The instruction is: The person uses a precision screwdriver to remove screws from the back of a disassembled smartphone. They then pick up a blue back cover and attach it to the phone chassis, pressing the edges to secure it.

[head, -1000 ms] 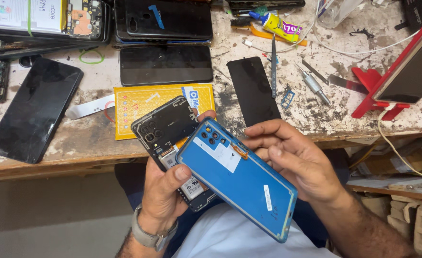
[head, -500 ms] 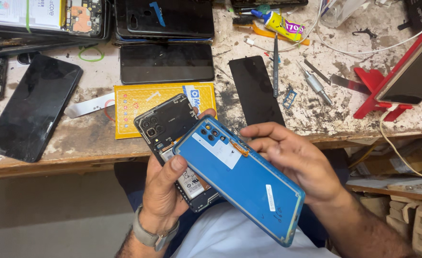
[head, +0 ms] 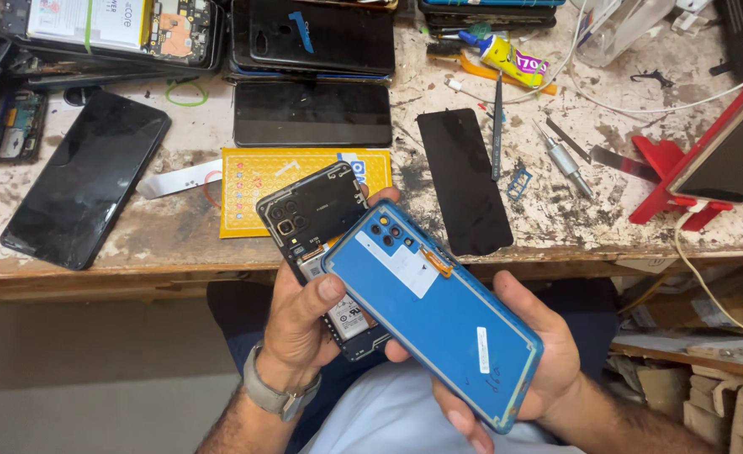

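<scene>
Far left, on the stained, paint-flecked wooden surface (head: 178,240): large black glass phone panel (head: 85,178) lying flat and tilted, beside a stack of opened phone bodies (head: 119,29) at the upper edge. Further right: dark rectangular screen panel (head: 312,113) lying crosswise, with a yellow rectangular adhesive card (head: 253,189) just below it, partly hidden by the held phone.

Centre, below the surface edge: left hand (head: 300,324), grey watch band (head: 274,395) at the wrist, fingers closed around an opened black phone body (head: 317,219) with camera cluster and exposed internals; thumb pressed on the near corner of the cover. Overlapping this phone on its right side: blue plastic rear cover (head: 434,315), inner face up, white labels and camera holes visible, tilted diagonally. Both pieces held above the lap, in front of the surface, touching each other.

Right of centre: right hand (head: 527,353) cupped beneath the blue cover, fingers wrapped up around its lower and right edges, gripping it.

Right, on the surface: narrow black protector strip (head: 464,181), thin dark tweezers (head: 497,126), yellow glue tube (head: 514,57), small silver screwdriver (head: 563,160), white cables (head: 640,105). Far right: red plastic stand (head: 666,181) supporting a tilted dark-screened phone (head: 737,143).
</scene>
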The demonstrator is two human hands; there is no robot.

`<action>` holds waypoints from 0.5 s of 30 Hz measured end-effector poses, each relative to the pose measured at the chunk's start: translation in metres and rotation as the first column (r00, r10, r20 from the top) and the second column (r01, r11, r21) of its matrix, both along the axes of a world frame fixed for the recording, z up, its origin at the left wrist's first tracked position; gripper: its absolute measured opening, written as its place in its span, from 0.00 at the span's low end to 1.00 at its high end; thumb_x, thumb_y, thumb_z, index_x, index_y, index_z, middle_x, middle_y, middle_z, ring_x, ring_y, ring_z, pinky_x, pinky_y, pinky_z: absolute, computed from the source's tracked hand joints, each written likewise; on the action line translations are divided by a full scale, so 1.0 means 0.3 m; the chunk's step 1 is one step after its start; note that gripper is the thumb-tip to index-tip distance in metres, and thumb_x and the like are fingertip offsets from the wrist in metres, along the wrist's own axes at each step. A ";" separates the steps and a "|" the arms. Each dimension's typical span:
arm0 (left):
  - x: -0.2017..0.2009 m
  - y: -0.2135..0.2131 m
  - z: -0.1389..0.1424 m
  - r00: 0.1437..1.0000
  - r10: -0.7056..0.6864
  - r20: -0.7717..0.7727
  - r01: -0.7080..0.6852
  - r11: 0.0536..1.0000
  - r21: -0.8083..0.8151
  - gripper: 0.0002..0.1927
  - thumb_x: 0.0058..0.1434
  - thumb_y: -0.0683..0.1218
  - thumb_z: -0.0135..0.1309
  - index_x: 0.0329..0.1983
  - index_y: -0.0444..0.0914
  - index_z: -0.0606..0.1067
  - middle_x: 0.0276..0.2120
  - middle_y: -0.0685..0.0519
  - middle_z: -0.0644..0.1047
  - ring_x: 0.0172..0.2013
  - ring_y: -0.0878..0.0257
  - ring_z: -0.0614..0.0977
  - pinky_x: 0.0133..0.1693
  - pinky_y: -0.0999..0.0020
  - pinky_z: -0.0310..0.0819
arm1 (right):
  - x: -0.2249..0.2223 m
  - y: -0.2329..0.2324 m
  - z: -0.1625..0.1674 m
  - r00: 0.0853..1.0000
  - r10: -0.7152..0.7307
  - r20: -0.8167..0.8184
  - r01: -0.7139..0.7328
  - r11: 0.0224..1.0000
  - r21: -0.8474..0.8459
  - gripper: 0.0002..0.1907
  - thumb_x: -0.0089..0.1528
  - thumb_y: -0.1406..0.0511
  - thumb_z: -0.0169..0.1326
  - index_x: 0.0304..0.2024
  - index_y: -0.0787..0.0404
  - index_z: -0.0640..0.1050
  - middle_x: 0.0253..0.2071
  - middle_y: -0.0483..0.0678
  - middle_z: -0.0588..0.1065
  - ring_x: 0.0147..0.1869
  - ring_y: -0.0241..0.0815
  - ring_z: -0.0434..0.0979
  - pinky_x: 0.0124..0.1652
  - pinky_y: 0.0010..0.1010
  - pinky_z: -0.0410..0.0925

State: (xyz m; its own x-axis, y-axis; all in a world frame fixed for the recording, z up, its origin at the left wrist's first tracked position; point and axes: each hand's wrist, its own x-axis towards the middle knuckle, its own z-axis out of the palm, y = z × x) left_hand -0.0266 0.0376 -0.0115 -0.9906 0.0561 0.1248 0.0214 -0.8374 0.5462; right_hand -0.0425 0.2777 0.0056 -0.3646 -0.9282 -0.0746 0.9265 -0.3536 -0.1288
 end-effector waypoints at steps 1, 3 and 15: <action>0.001 0.002 -0.002 1.000 -0.004 -0.001 0.004 1.000 0.015 0.47 0.58 0.52 0.69 0.74 0.31 0.59 0.70 0.35 0.67 0.64 0.50 0.75 0.64 0.54 0.72 | 0.000 0.002 -0.002 1.000 0.004 -0.005 -0.004 1.000 0.011 0.49 0.67 0.38 0.32 0.76 0.67 0.48 0.69 0.74 0.60 0.49 0.65 0.79 0.36 0.53 0.77; 0.004 0.006 -0.006 0.999 -0.008 0.035 0.006 0.998 0.057 0.42 0.60 0.50 0.67 0.71 0.30 0.61 0.64 0.37 0.71 0.59 0.50 0.78 0.58 0.54 0.76 | -0.003 0.005 -0.004 0.998 -0.012 -0.058 0.015 0.999 0.051 0.46 0.69 0.40 0.34 0.75 0.67 0.49 0.67 0.73 0.62 0.51 0.66 0.79 0.40 0.54 0.76; 0.039 0.021 -0.002 0.980 0.070 0.188 -0.070 0.998 -0.007 0.32 0.62 0.46 0.62 0.65 0.27 0.66 0.51 0.40 0.78 0.48 0.52 0.82 0.50 0.54 0.81 | -0.082 0.009 -0.005 0.880 -0.290 -0.377 0.427 0.830 0.358 0.31 0.71 0.59 0.38 0.74 0.65 0.55 0.66 0.60 0.67 0.66 0.50 0.73 0.62 0.45 0.67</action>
